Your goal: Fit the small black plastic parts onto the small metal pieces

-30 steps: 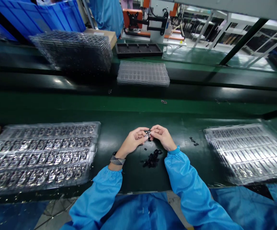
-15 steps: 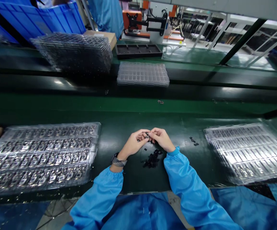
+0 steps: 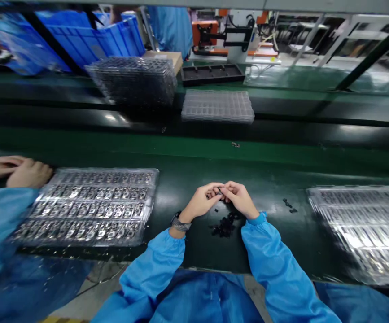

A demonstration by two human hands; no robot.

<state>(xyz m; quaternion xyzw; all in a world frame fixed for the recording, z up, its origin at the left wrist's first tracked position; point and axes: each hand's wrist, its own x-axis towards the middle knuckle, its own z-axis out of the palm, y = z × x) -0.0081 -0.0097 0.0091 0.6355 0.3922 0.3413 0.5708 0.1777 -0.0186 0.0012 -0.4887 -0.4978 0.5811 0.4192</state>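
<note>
My left hand and my right hand meet over the dark green work surface, fingers closed together. Pinched between both sets of fingertips is a small electronic part, dark with a metallic glint; the fingers cover most of it. Just below my hands lies a loose heap of small black pieces, with one separate black piece nearer my left hand. A few more dark pieces rest to the right of my right hand.
To the left is a clear tray filled with rows of small circuit boards; a co-worker's hands are at its far corner. Stacked clear trays stand at right. Behind are more clear trays, a black tray and a blue crate.
The whole view has swung left, so things sit further right. A co-worker's hands and sleeve now show more fully at the left. My hands keep the same pinched hold.
</note>
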